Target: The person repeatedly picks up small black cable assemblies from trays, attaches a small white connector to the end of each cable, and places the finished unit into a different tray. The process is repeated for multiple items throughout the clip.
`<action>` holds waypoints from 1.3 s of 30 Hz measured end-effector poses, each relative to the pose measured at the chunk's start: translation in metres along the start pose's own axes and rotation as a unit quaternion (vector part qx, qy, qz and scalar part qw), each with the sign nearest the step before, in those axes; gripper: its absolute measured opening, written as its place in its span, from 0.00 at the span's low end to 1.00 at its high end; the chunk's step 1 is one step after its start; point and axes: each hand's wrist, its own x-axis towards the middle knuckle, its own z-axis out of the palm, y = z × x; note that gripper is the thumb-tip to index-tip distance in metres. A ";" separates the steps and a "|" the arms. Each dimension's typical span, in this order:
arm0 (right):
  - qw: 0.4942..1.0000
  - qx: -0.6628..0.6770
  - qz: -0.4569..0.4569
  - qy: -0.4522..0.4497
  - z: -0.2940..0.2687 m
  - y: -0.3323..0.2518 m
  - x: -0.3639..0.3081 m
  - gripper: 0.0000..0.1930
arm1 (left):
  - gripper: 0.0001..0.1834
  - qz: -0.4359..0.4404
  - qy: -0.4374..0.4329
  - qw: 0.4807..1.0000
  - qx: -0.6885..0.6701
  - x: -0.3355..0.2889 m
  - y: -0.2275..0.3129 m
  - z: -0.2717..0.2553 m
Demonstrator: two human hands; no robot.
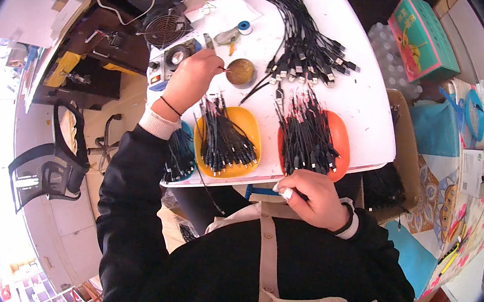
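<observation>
My left hand (193, 80) is closed, its fingertips at the rim of a small round tin (241, 72) of brownish paste. A thin reddish wire (226, 70) runs from the pinch into the tin. My right hand (315, 200) is curled at the table's front edge, just before the orange tray (343, 144). White shows at its thumb and fingertips; what they hold, if anything, I cannot make out. Bundles of short black cables (309, 138) with bared pinkish wire ends lie in the orange tray, the yellow tray (251, 122) and a teal tray (187, 130).
Long black USB cables (307, 51) spread across the back of the white table (370, 130). A solder spool (244, 27), a fan (166, 28) and a small device with a dial (175, 57) stand behind my left hand. A cardboard box (404, 169) is at the right.
</observation>
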 end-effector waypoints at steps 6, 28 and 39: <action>0.999 -0.008 0.033 -0.022 0.007 -0.007 0.000 0.05 | 0.05 -0.057 0.075 0.995 0.024 -0.030 -0.036 -0.039; 0.998 -0.022 0.046 -0.037 0.010 -0.004 0.006 0.06 | 0.05 -0.132 -0.054 0.971 0.191 -0.024 -0.109 -0.027; 0.999 -0.032 0.024 -0.007 0.013 -0.017 -0.003 0.06 | 0.05 -0.135 0.104 0.985 0.008 -0.043 -0.037 -0.068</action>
